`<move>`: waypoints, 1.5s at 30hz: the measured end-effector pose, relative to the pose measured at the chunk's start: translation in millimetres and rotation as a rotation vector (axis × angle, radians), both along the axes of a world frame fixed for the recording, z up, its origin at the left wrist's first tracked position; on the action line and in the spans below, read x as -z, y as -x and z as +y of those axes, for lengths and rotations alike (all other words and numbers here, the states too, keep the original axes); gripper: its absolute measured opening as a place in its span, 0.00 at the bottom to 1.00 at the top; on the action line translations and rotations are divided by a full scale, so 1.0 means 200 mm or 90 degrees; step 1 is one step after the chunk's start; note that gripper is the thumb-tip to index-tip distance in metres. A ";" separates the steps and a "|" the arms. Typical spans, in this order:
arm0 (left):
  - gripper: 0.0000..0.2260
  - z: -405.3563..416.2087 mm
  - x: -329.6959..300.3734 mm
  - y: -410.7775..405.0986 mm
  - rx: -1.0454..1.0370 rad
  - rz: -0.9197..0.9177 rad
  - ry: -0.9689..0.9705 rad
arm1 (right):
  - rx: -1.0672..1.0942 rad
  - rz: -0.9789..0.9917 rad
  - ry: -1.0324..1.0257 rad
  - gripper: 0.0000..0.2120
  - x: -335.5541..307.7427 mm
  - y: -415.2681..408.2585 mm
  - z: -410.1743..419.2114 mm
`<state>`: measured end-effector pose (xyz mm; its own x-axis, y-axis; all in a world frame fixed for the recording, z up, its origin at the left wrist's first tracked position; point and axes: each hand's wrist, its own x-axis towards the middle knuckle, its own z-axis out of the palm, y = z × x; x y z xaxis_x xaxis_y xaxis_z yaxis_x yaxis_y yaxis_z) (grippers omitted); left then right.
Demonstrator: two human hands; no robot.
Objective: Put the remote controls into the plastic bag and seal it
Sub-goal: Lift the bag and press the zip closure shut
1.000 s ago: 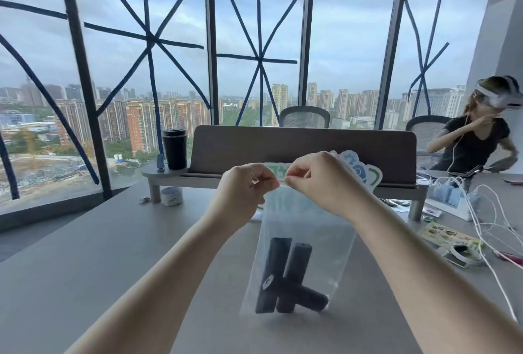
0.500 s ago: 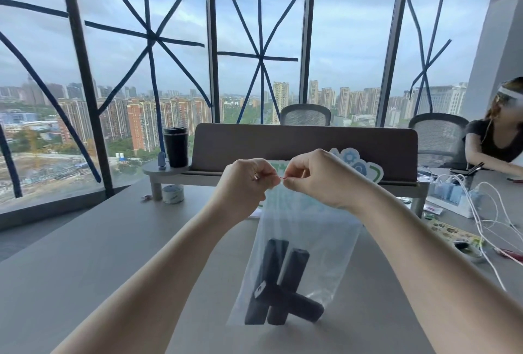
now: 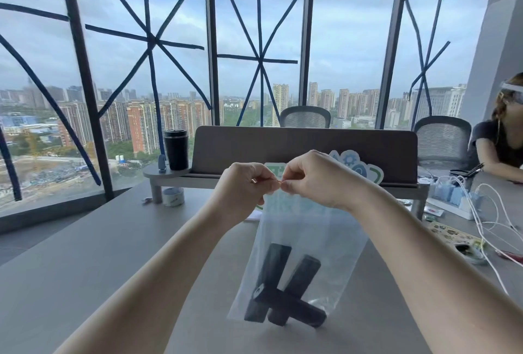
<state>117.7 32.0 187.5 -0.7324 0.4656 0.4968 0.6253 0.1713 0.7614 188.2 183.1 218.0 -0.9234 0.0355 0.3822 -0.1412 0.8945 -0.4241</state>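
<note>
A clear plastic bag (image 3: 305, 240) hangs upright over the grey table (image 3: 85, 268), its bottom near the tabletop. Three black remote controls (image 3: 280, 294) lie crossed inside at the bottom. My left hand (image 3: 246, 186) and my right hand (image 3: 314, 178) pinch the bag's top edge side by side, fingertips almost touching at the middle of the seal strip. The strip itself is mostly hidden by my fingers.
A brown desk divider (image 3: 305, 152) on a shelf stands behind the bag, with a black tumbler (image 3: 176, 149) at its left end and a tape roll (image 3: 173, 196) below. White cables and chargers (image 3: 467, 201) lie at the right. A person (image 3: 501, 141) sits at the far right.
The bag has lifted slightly and swung, so the remotes sit higher off the table. Both hands stay pinched together at the top edge. The person at the right lowered their arm to the table.
</note>
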 end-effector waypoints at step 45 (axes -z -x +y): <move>0.11 -0.60 0.19 0.96 -0.289 -0.126 -0.173 | 0.143 0.161 0.038 0.09 0.21 0.84 -0.16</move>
